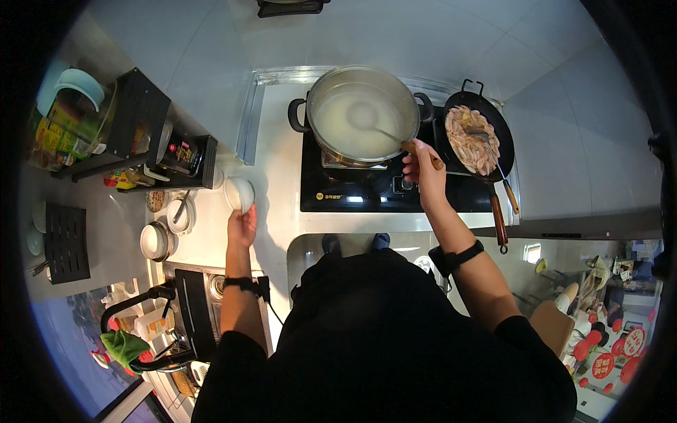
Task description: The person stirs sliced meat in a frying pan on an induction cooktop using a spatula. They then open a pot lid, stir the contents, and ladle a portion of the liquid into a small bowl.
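My right hand [424, 172] grips the wooden handle of a metal ladle [387, 134]. Its scoop lies in pale, cloudy liquid in a large steel pot [407, 87], which has two black side handles and stands on a black cooktop [344, 203]. Over on the left, my left hand [243, 226] has its fingers at the near edge of a white bowl [239, 193] above the pale counter. The bowl's contents cannot be made out.
A black wok [506, 143] holds peeled shrimp [469, 140] and a wooden-handled spatula [500, 169]; its handle overhangs the counter edge. Lidded jars [154, 240] and a black condiment rack [195, 177] stand left. The sink [216, 288] with a black faucet [132, 306] is nearer me.
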Motion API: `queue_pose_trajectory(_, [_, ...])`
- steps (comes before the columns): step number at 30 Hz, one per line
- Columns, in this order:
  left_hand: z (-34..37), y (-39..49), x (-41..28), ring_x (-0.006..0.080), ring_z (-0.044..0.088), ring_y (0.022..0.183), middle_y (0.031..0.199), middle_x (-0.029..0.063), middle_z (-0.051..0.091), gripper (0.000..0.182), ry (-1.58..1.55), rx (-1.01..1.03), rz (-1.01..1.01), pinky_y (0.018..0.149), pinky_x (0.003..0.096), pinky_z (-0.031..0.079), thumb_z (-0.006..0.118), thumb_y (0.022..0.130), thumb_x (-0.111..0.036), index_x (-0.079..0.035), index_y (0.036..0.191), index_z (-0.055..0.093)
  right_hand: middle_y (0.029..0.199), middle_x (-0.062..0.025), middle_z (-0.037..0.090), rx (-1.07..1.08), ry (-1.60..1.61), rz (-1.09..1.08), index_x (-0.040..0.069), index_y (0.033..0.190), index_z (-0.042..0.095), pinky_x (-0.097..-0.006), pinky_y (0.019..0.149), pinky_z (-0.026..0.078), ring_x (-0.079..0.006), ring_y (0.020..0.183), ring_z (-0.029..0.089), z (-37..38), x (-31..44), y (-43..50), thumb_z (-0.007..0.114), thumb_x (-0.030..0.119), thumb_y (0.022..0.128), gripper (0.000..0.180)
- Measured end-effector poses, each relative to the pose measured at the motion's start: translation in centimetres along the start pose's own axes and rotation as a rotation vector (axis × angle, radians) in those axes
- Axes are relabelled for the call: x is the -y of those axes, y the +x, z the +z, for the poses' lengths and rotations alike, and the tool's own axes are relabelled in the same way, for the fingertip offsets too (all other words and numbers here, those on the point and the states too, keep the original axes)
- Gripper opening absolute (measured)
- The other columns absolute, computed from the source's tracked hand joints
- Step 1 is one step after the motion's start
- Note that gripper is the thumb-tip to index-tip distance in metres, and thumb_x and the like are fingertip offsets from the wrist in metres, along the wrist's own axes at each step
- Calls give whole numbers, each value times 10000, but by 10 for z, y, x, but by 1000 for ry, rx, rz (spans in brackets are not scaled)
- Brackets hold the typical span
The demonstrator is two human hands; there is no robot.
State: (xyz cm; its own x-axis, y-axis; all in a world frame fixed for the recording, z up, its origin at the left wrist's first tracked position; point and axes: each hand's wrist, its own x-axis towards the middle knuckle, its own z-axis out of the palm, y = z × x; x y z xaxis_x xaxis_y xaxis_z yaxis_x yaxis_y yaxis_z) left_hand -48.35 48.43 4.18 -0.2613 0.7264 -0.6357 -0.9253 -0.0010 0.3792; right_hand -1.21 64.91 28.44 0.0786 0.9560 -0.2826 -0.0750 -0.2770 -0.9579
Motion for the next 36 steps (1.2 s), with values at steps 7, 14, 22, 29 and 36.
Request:
queue_pose_trajectory(7, [-74,-114,8,294,698,1002,1400,321,534,506,-557,285,-66,887,331,646,537,986,-2,123,1453,388,892,-171,710,151,-719,-820,59,1162,721,-377,695,562,-298,729,693,8,23,9,711,154,926,254])
queue_pose_trajectory(14, [-151,-206,-15,315,700,1100,1448,291,541,596,-432,197,246,935,368,636,576,889,21,73,1467,439,817,-120,629,301,-1125,-1099,94,1171,690,-428,623,542,-332,711,657,-7,38,1,742,127,861,316])
queue_pose_trajectory(22, [-97,-202,-14,248,699,1020,1139,150,706,517,170,-226,306,839,323,627,592,866,-192,32,1332,562,905,-154,718,258,-862,-920,67,1154,713,-406,711,581,-355,792,703,7,15,10,720,154,884,283])
queue_pose_trajectory(29, [5,-166,22,310,683,1144,1287,156,669,569,140,2,178,983,375,587,619,900,-257,-11,1405,528,1042,-183,749,350,-714,-776,32,1123,740,-380,791,589,-357,895,731,-18,20,-18,722,149,892,260])
queue_pose_trajectory(36, [43,-148,31,261,669,1127,1268,111,665,452,193,27,135,986,406,577,629,976,-297,-35,1338,560,882,-148,703,250,-999,-892,56,1118,714,-414,683,569,-353,762,690,-41,51,-36,732,147,880,256])
